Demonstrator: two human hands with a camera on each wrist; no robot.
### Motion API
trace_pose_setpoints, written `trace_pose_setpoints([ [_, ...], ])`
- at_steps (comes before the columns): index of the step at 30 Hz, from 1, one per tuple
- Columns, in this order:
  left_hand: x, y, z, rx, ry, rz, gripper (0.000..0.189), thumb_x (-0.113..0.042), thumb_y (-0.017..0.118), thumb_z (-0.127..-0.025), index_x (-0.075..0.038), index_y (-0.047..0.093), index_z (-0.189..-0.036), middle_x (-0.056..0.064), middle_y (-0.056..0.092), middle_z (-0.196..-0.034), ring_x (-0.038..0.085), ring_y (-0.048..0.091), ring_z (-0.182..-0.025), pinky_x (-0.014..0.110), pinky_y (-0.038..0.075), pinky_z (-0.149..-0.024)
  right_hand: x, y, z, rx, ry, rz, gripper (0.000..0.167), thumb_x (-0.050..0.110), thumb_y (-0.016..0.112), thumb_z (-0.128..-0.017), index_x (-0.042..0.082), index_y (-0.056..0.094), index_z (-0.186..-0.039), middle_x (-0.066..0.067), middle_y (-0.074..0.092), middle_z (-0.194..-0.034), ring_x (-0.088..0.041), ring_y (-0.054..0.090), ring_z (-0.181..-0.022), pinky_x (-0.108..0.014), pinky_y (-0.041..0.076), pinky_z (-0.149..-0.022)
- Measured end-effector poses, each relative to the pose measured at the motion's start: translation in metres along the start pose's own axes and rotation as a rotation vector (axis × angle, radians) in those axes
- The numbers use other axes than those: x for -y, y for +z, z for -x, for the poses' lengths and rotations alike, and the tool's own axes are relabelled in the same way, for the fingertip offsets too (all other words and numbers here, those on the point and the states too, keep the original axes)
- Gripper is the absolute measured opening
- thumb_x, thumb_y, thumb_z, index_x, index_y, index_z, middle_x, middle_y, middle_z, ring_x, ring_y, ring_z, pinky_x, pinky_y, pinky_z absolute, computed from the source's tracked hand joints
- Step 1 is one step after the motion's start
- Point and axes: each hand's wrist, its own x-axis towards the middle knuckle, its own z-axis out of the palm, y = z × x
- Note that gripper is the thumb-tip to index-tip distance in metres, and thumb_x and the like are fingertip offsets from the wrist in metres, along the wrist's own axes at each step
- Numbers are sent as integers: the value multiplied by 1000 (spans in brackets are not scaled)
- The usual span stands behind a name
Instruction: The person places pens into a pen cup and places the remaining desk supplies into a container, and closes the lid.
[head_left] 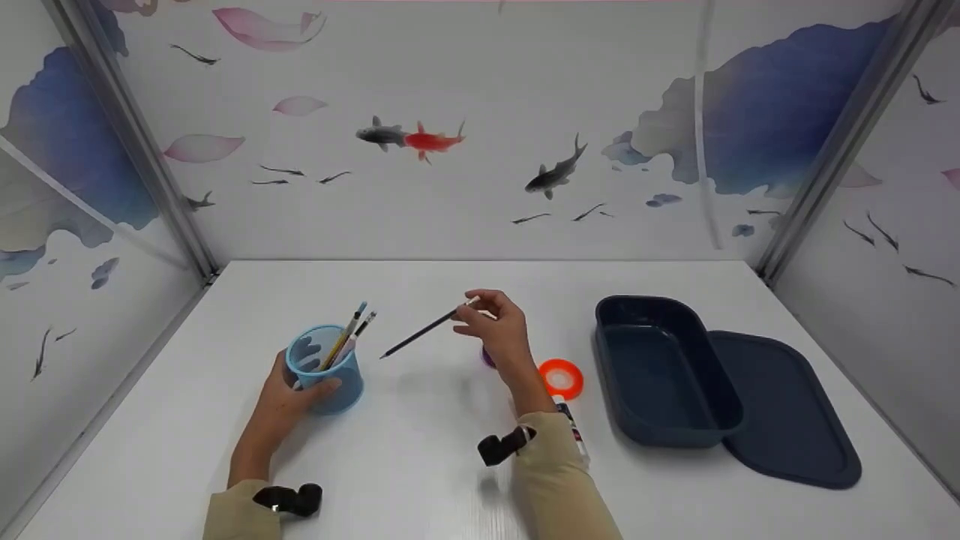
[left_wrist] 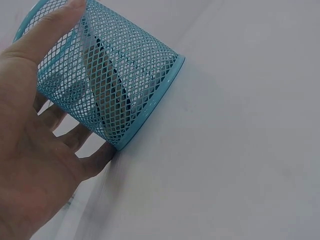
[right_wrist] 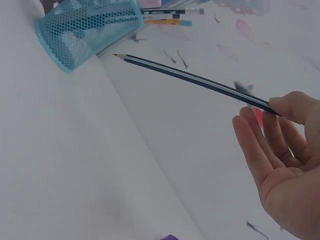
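Note:
A light blue mesh pen cup (head_left: 337, 390) stands on the white table at the left, with several pencils or pens (head_left: 346, 341) leaning in it. My left hand (head_left: 289, 394) grips the cup from its left side, thumb across the front. In the left wrist view the mesh cup (left_wrist: 115, 75) shows the fingers curled behind it. My right hand (head_left: 499, 330) pinches a dark striped pencil (head_left: 424, 334) near its back end, between thumb and fingers. In the right wrist view the pencil's (right_wrist: 190, 77) sharpened tip points toward the cup.
An open dark blue box (head_left: 667, 367) sits at the right, its lid (head_left: 795, 412) lying partly under it. Beside my right forearm are an orange tape ring (head_left: 561, 379) and a white tube-like item (head_left: 574, 431). A purple thing (head_left: 488, 357) is mostly hidden behind the right hand.

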Motion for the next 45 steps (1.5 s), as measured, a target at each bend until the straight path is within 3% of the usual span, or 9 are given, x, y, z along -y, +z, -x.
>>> trace_pose_setpoints([
  [12,0,0,-1,5,-3,-15,106,-37,77,-87,-12,5,-161,17,20,-166,40,16,-155,61,18,-124,41,16,19,91,-229,-88,29,5,69,-93,1,60,-120,-9,64,-107,-20,72,-99,-39,62,-87],
  [19,0,-1,0,3,-14,-29,107,-39,77,-87,-12,5,-161,18,20,-166,40,16,-155,61,19,-124,51,35,30,111,-310,-121,29,2,68,-92,-3,58,-119,-10,63,-106,-18,71,-100,-38,62,-88],
  [29,1,-1,1,8,-3,1,104,-35,78,-87,-12,7,-160,17,23,-165,39,18,-155,61,18,-125,49,61,36,128,-316,-115,29,2,64,-95,-6,55,-122,-28,57,-116,-21,71,-102,-36,61,-89],
  [32,0,-1,0,9,20,30,101,-31,78,-87,-12,9,-160,17,25,-164,38,19,-154,60,17,-125,48,70,34,110,-305,-140,30,1,63,-95,-7,55,-123,-29,56,-120,-21,71,-103,-36,61,-89],
  [39,1,1,-1,10,22,35,102,-31,78,-87,-12,8,-160,17,25,-164,38,19,-155,60,17,-125,39,83,31,-19,-273,-235,27,2,63,-96,-5,55,-121,-22,63,-117,-29,72,-107,-37,61,-89],
  [45,2,0,-1,11,1,18,105,-32,78,-87,-12,6,-161,18,22,-165,39,18,-155,59,18,-125,32,89,33,-25,-277,-220,27,4,64,-96,-2,56,-121,-22,64,-117,-28,71,-108,-37,61,-89],
])
